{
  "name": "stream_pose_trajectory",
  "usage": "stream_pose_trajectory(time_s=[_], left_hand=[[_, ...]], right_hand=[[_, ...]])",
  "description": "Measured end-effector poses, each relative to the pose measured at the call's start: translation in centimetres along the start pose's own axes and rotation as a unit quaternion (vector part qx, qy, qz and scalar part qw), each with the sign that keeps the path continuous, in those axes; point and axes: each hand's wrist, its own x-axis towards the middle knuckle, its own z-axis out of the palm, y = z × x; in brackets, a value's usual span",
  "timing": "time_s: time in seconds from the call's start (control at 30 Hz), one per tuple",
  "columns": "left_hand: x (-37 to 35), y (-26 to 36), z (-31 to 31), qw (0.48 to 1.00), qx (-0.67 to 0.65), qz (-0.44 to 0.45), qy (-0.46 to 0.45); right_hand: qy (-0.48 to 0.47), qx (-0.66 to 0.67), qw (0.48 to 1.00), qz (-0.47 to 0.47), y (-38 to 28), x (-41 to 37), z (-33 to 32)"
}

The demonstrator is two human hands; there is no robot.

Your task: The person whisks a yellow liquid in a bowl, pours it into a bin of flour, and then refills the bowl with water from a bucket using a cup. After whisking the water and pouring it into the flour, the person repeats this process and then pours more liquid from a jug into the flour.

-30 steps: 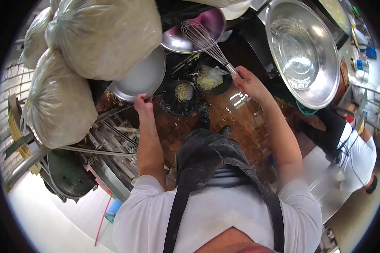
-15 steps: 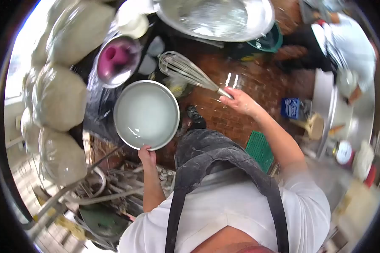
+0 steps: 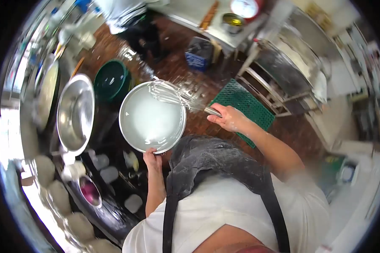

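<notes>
My left hand (image 3: 152,159) grips the near rim of a round metal bowl (image 3: 152,118), thumb over the edge. A whitish, cloudy liquid fills much of this bowl. In my right hand (image 3: 227,117) is a balloon whisk (image 3: 173,96), held by its metal handle. Its wires reach across the bowl's far right rim and overlap the opening in this view. Both arms stretch out in front of my dark, flour-marked apron (image 3: 215,162).
Left of the bowl are a large metal basin (image 3: 62,118) and a dark green tub (image 3: 109,80). A smaller bowl with something purple (image 3: 90,192) stands at lower left. A green mat (image 3: 245,107) lies on the brick floor. Another person (image 3: 131,21) stands farther off.
My body has turned to the right, bringing the mat and a wooden-framed stand closer into view. The bowl and whisk have come along, and the whisk's wires now overlap the bowl.
</notes>
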Motion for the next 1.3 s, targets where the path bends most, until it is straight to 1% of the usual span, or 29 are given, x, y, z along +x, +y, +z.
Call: stream_pose_trajectory(time_s=[0.03, 0.07, 0.1, 0.13, 0.17, 0.2, 0.27, 0.3, 0.33, 0.4, 0.43, 0.47, 0.5, 0.53, 0.57, 0.63, 0.7, 0.73, 0.77, 0.8, 0.87, 0.9, 0.93, 1.0, 1.03, 1.13, 1.17, 1.23, 1.3], left_hand=[[-1.3, -0.6, 5.5, 0.999, 0.03, -0.001, -0.011], [-2.0, -1.7, 9.6, 0.998, 0.057, 0.001, -0.021], [-0.6, -3.4, 11.2, 0.993, 0.085, -0.041, -0.077], [0.4, -5.0, 14.1, 0.984, 0.092, -0.099, -0.115], [1.1, -6.8, 17.0, 0.981, 0.09, -0.105, -0.135], [0.8, -8.0, 20.5, 0.978, 0.086, -0.116, -0.154], [1.5, -12.0, 26.6, 0.96, 0.108, -0.16, -0.205], [2.3, -14.3, 29.0, 0.945, 0.151, -0.16, -0.241], [1.1, -15.7, 32.7, 0.942, 0.166, -0.164, -0.24], [0.3, -18.7, 38.8, 0.919, 0.207, -0.199, -0.27], [0.4, -20.2, 41.5, 0.913, 0.201, -0.22, -0.279], [0.6, -22.1, 44.2, 0.906, 0.194, -0.241, -0.288], [1.0, -24.3, 46.6, 0.898, 0.221, -0.246, -0.29], [1.5, -26.3, 49.2, 0.894, 0.221, -0.256, -0.296], [1.8, -28.2, 51.5, 0.88, 0.235, -0.261, -0.32], [1.9, -31.2, 55.8, 0.851, 0.27, -0.288, -0.348], [1.1, -33.2, 60.7, 0.84, 0.269, -0.292, -0.369], [0.9, -34.2, 62.6, 0.836, 0.268, -0.291, -0.381], [2.2, -36.2, 64.1, 0.82, 0.274, -0.296, -0.406], [2.2, -37.2, 65.7, 0.814, 0.283, -0.302, -0.407], [1.6, -39.2, 68.8, 0.801, 0.332, -0.278, -0.414], [0.7, -39.9, 70.2, 0.81, 0.313, -0.298, -0.397], [0.8, -41.4, 71.0, 0.811, 0.311, -0.298, -0.396], [0.7, -43.8, 72.3, 0.79, 0.294, -0.348, -0.411], [0.3, -44.5, 72.8, 0.778, 0.326, -0.335, -0.42], [-1.3, -46.3, 74.2, 0.794, 0.31, -0.325, -0.41], [-1.1, -47.4, 74.3, 0.799, 0.323, -0.306, -0.405], [-0.9, -48.7, 74.7, 0.804, 0.322, -0.303, -0.398], [-0.9, -49.8, 74.3, 0.812, 0.33, -0.287, -0.386]], right_hand=[[-0.004, 0.01, 0.998, 0.068, 0.5, -2.0, -2.9], [0.012, 0.019, 0.997, 0.08, 2.2, -3.6, -4.8], [0.046, 0.034, 0.993, 0.106, 4.2, -5.1, -6.6], [0.08, 0.05, 0.987, 0.131, 5.7, -6.5, -8.5], [0.102, 0.047, 0.98, 0.162, 6.7, -7.8, -10.4], [0.116, 0.051, 0.977, 0.172, 7.4, -8.8, -11.8], [0.231, 0.025, 0.959, 0.163, 10.7, -10.9, -14.5], [0.242, 0.006, 0.954, 0.179, 11.9, -11.6, -16.3], [0.245, 0.008, 0.951, 0.189, 13.2, -12.2, -17.7], [0.286, -0.057, 0.934, 0.205, 15.6, -12.9, -20.3], [0.269, -0.081, 0.928, 0.245, 15.4, -13.2, -22.2], [0.271, -0.084, 0.925, 0.253, 16.7, -12.8, -23.3], [0.23, -0.114, 0.927, 0.274, 17.6, -12.4, -24.8], [0.186, -0.142, 0.926, 0.295, 18.3, -11.8, -26.6], [0.156, -0.142, 0.923, 0.32, 18.8, -10.7, -27.8], [0.146, -0.153, 0.917, 0.337, 20.7, -7.0, -29.3], [0.151, -0.166, 0.91, 0.349, 23.6, -3.7, -32.2], [0.173, -0.151, 0.903, 0.364, 25.4, -2.3, -33.8], [0.192, -0.134, 0.896, 0.377, 27.0, -1.6, -34.9], [0.193, -0.126, 0.893, 0.385, 28.2, -1.3, -35.7], [0.208, -0.145, 0.874, 0.415, 30.4, -1.2, -37.6], [0.232, -0.165, 0.868, 0.406, 32.3, -2.0, -37.6], [0.231, -0.167, 0.868, 0.405, 32.3, -3.1, -39.1], [0.13, -0.13, 0.875, 0.447, 32.1, -5.1, -41.8], [0.128, -0.13, 0.877, 0.444, 32.5, -5.1, -42.1], [0.094, -0.153, 0.873, 0.453, 34.6, -4.6, -42.9], [0.12, -0.137, 0.879, 0.442, 36.8, -3.7, -43.6], [0.161, -0.128, 0.88, 0.428, 41.0, -2.4, -45.5], [0.155, -0.153, 0.89, 0.402, 44.9, -3.1, -47.7]])
